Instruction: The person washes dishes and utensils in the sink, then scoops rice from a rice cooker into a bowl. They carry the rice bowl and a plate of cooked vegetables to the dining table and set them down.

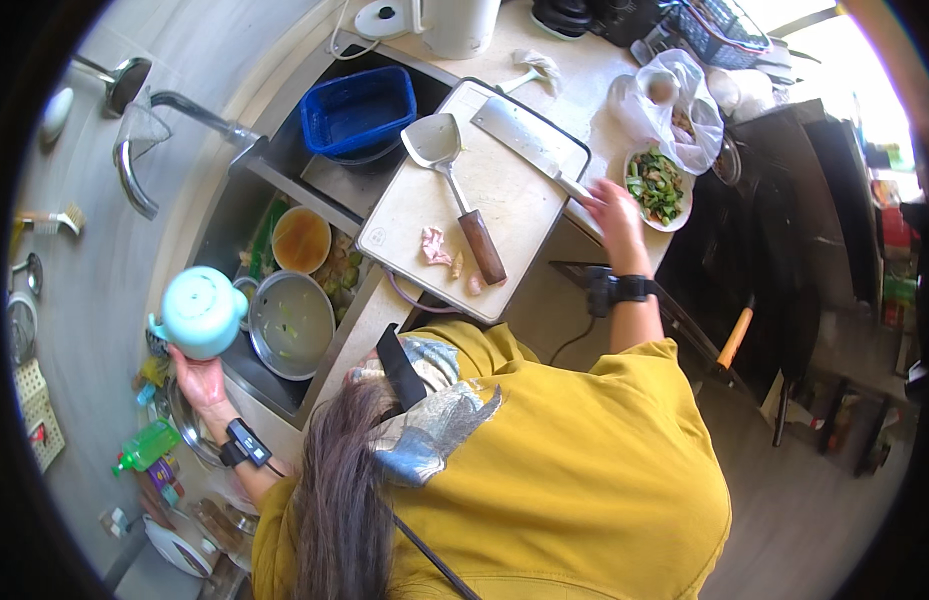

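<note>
My left hand (pixel 199 381) holds a light blue two-handled pot or bowl (pixel 201 311), bottom up, over the left edge of the sink. At the right, my right hand (pixel 613 214) is at the handle of a cleaver (pixel 518 139); whether the fingers close on it cannot be told. The cleaver lies flat across the upper right of a cutting board (pixel 404 217). A metal spatula with a wooden handle (pixel 482 246) lies on the board too, beside small pieces of raw meat (pixel 436 246) and what looks like a piece of ginger (pixel 457 265).
In the sink are a metal bowl of cloudy water (pixel 292 325), a bowl of orange-brown liquid (pixel 301 240) and vegetable scraps. A blue plastic basin (pixel 358 111) stands beyond, below the faucet (pixel 201 116). Right of the board are a plate of cooked greens (pixel 657 184) and a plastic bag (pixel 668 105).
</note>
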`<state>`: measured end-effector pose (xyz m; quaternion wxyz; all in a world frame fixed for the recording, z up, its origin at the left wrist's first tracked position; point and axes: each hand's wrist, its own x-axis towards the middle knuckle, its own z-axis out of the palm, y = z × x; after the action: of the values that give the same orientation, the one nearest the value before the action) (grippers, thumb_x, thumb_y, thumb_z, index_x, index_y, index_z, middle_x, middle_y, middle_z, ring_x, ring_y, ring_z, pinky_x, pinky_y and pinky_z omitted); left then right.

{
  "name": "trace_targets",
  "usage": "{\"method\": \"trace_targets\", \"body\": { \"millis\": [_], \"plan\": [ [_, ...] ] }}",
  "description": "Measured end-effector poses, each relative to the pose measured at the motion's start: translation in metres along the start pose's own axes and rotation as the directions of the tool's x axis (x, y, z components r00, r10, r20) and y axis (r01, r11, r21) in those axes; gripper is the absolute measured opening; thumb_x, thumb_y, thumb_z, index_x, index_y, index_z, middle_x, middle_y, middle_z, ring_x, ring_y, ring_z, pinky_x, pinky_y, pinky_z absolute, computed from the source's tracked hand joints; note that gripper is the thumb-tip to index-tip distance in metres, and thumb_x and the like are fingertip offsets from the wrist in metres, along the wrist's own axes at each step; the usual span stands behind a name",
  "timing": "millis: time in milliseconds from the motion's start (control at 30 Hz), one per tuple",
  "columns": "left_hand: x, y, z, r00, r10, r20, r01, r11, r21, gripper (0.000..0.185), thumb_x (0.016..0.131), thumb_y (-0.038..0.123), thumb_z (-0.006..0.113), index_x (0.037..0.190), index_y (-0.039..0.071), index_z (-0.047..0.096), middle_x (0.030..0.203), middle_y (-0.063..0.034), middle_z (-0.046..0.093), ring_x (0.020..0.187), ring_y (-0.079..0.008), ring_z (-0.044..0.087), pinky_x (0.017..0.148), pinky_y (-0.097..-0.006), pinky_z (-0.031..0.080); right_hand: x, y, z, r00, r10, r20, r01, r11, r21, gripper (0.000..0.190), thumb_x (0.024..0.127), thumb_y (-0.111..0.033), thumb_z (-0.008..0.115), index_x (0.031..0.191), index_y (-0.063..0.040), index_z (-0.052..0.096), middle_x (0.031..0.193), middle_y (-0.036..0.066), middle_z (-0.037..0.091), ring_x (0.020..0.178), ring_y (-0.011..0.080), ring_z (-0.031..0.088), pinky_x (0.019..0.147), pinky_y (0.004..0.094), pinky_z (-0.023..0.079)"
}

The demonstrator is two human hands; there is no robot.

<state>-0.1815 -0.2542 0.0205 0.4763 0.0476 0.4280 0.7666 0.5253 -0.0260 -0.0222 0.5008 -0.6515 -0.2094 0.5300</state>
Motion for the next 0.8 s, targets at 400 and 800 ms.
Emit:
{"method": "trace_targets", "body": {
  "millis": [400, 800],
  "plan": [
    [0.001, -0.048, 0.010, 0.947, -0.250, -0.202, 0.273, 0.957, 0.097, 0.017, 0.094, 0.025, 0.063, 0.105, 0.011, 0.063, 0.102, 0.0000, 0.065, 0.085, -0.0133, 0.057, 0.068, -0.0274, 0.043, 0.098, 0.049, -0.174, 0.943, 0.175, -0.283, -0.129, 0.976, 0.173, 0.031, 0.097, -0.015, 0.045, 0.122, 0.003, 0.048, 0.107, 0.021, 0.063, 0.092, 0.0340, 0.067, 0.068, 0.0373, 0.059],
    [-0.025, 0.014, 0.072, 0.943, 0.275, 0.186, -0.291, 0.954, 0.065, 0.042, 0.091, 0.019, 0.063, 0.129, 0.004, 0.053, 0.131, -0.0092, 0.058, 0.124, -0.0240, 0.051, 0.109, -0.0418, 0.035, 0.054, 0.071, -0.152, 0.951, -0.008, -0.309, 0.080, 0.972, 0.221, 0.041, 0.085, 0.002, 0.046, 0.125, 0.012, 0.046, 0.120, 0.020, 0.055, 0.100, 0.0306, 0.063, 0.085, 0.0397, 0.060]
  ]
}}
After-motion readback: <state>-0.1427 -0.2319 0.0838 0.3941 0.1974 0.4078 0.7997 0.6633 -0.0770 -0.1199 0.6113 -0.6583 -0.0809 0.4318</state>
